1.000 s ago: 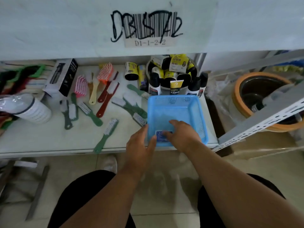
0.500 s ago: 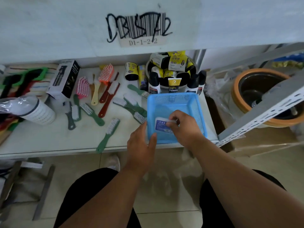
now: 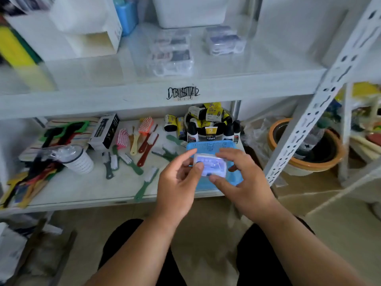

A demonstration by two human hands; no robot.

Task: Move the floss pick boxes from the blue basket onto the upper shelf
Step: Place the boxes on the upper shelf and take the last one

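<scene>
A clear floss pick box (image 3: 210, 165) with a blue label hangs in the air above the blue basket (image 3: 208, 145), held between both hands. My left hand (image 3: 177, 182) pinches its left end with thumb and fingers. My right hand (image 3: 245, 180) grips its right side. The basket sits at the right end of the lower shelf, mostly hidden behind my hands. On the upper shelf (image 3: 247, 65) lie two groups of the same clear boxes: a stack (image 3: 172, 52) in the middle and another (image 3: 223, 40) to its right.
Brushes (image 3: 144, 141) and a pot of tubes and bottles (image 3: 208, 124) crowd the lower shelf. White boxes (image 3: 82, 27) and a white bin (image 3: 189, 11) stand on the upper shelf. A perforated metal upright (image 3: 321, 96) leans at the right, an orange-rimmed pot (image 3: 305, 145) behind it.
The right hand has lifted the box out of the basket and the left hand has let go of the basket rim and taken the box's other end. The view has tilted up to show the upper shelf.
</scene>
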